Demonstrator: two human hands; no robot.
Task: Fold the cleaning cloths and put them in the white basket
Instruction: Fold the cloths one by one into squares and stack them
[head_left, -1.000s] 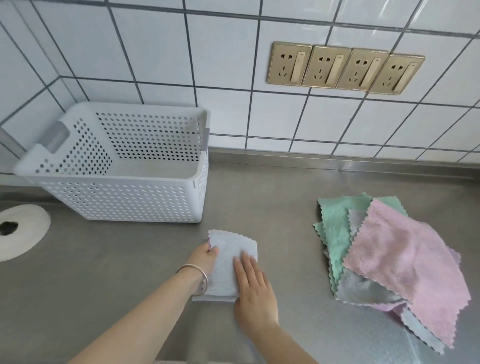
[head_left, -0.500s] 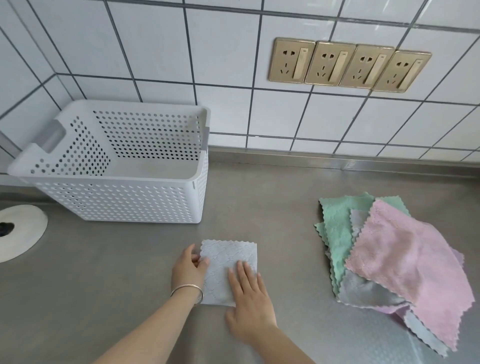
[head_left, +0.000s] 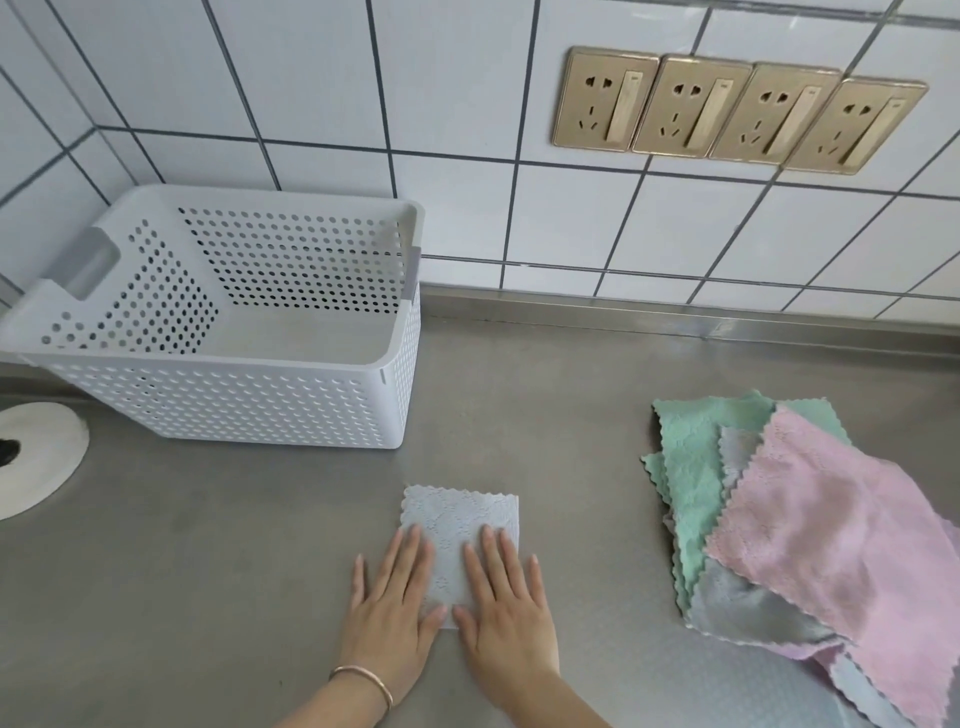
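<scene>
Head view, downward onto counter (head_left: 519, 415)

I saw a grey steel counter (head_left: 545, 395) carrying the white basket (head_left: 249, 400) at back left, a folded pale-blue cloth (head_left: 457, 525) near the front, a loose pile of cloths (head_left: 789, 530) at right and a white round disc (head_left: 36, 457) at far left.

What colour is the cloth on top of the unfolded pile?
Pink, seen in the head view.

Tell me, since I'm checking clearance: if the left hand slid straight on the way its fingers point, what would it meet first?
Probably the white basket: the left hand lies flat on the folded cloth, fingers pointing that way across bare counter.
</scene>
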